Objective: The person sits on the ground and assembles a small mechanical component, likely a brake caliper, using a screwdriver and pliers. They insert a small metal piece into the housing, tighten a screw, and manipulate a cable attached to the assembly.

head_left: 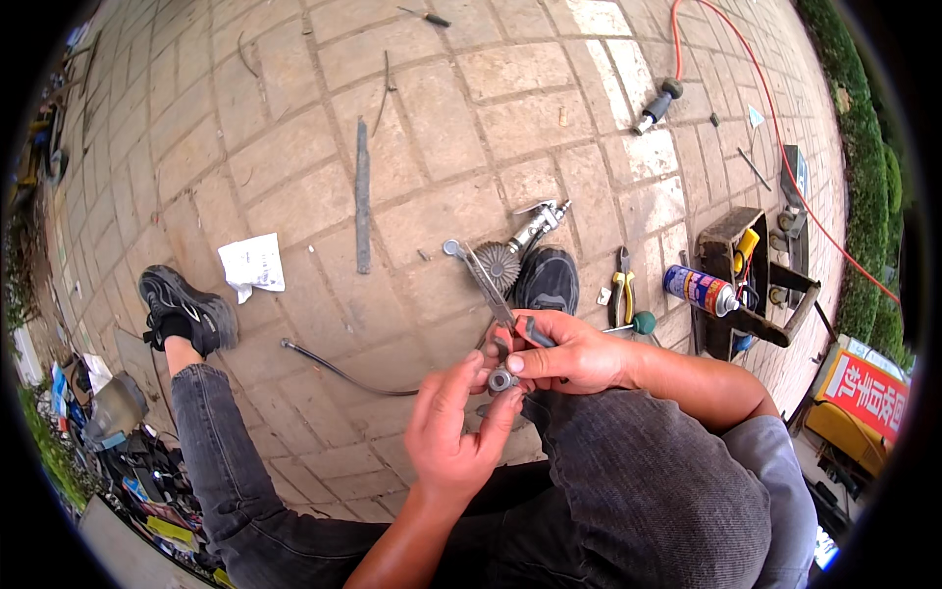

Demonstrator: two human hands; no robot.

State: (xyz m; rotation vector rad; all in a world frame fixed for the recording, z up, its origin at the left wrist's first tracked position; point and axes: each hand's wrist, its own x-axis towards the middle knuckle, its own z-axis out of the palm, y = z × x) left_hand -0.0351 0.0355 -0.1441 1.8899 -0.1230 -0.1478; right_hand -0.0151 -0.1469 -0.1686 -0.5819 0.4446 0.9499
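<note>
My right hand is closed around a red-and-black-handled tool, probably pliers; its working end is hard to make out. My left hand pinches a small round metal fitting between thumb and fingers, close under my right thumb. Just beyond the hands, a slim metal arm with a round end points away to the upper left. Behind it a ribbed round metal piece and a silver air tool lie by my right shoe. A black cable runs toward my left hand.
To the right are yellow-and-black pliers, a green-handled screwdriver, a spray can and a wooden toolbox. A black strip and white packet lie on the paving. A red hose curves at far right.
</note>
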